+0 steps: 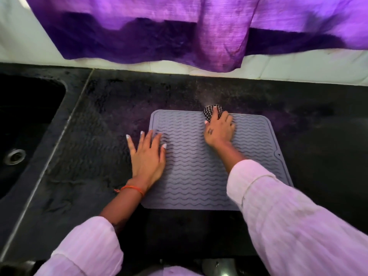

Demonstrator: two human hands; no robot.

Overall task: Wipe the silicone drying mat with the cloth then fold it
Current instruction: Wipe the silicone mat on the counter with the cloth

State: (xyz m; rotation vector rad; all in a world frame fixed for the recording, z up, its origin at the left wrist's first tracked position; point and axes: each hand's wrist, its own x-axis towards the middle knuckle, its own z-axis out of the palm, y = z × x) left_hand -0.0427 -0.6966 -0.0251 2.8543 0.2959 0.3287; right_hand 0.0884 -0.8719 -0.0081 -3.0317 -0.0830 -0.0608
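A grey silicone drying mat [191, 172] with wavy ridges lies flat on the dark countertop [103, 120]. My left hand [147, 156] lies flat with straight fingers on the mat's left edge, partly on the counter. My right hand [219, 128] is at the mat's far edge, its fingers curled over a bunched black-and-white checked cloth [211, 112] that it presses onto the mat. Most of the cloth is hidden under the hand.
A dark sink [29, 124] with a metal drain [15, 156] sits to the left. A purple curtain [179, 32] hangs over the white wall behind the counter. Bare counter lies to the right of the mat.
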